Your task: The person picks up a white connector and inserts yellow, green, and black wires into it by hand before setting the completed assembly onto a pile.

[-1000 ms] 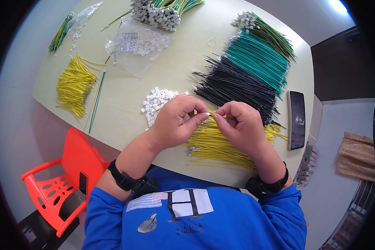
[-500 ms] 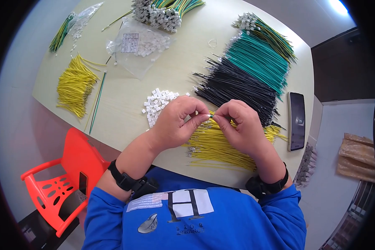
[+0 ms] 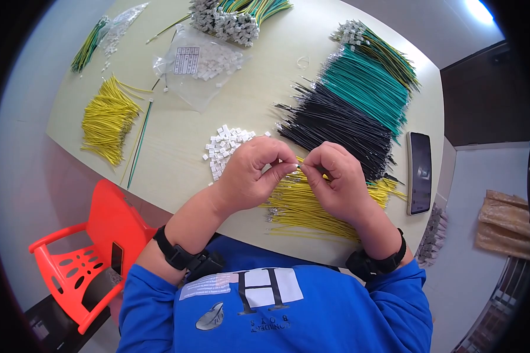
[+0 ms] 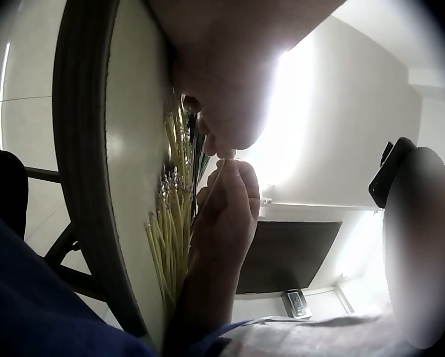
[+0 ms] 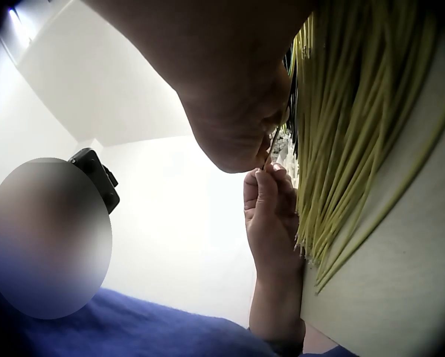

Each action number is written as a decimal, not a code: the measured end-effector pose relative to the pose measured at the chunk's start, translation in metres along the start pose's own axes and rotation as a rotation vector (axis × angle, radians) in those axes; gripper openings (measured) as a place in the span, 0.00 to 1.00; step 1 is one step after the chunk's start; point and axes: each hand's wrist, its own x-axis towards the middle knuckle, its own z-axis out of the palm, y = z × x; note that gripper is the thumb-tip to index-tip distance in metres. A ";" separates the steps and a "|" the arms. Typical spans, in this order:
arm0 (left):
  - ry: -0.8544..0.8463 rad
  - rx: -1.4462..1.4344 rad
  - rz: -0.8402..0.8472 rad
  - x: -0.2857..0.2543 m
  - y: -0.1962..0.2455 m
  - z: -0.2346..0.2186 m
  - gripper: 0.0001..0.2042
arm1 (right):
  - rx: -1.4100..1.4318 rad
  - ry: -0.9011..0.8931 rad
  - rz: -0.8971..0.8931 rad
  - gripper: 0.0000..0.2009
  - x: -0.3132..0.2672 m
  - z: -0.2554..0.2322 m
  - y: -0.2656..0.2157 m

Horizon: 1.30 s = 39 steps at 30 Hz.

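Both hands meet fingertip to fingertip over the yellow wires point(image 3: 303, 206) in the head view. My left hand point(image 3: 250, 170) pinches a small white connector housing point(image 3: 297, 166) between thumb and index finger, and the fingertips cover most of it. With thumb and forefinger my right hand point(image 3: 338, 179) pinches a thin wire right beside the housing; green showed on it in the earlier frames. In the right wrist view the wire point(image 5: 273, 141) appears as a thin line between the hands. How far it sits inside the housing I cannot tell.
Loose white housings point(image 3: 221, 150) lie left of the hands. Black wires point(image 3: 335, 126) and green wires point(image 3: 365, 82) spread beyond, with a phone point(image 3: 419, 170) at the right edge. A plastic bag of housings point(image 3: 200, 65) and another yellow wire bundle point(image 3: 109, 120) lie farther left.
Both hands stay nearly in place, fingertips still together. Less of the white housing and green wire shows between the fingers now. The head view has shifted slightly.
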 end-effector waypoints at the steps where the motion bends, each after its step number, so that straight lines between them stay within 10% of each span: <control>1: -0.002 0.005 -0.001 0.000 0.001 0.000 0.05 | -0.002 -0.005 -0.003 0.05 0.000 0.000 0.000; 30: -0.024 0.043 -0.078 -0.003 0.000 -0.002 0.02 | -0.077 0.005 0.053 0.04 0.002 -0.002 0.000; 34: -0.028 0.005 -0.120 -0.003 0.002 -0.003 0.02 | -0.269 0.038 -0.152 0.03 0.007 -0.009 0.000; 39: 0.104 -0.222 -0.085 -0.005 -0.008 0.002 0.05 | -0.070 -0.047 0.231 0.04 0.007 -0.022 -0.017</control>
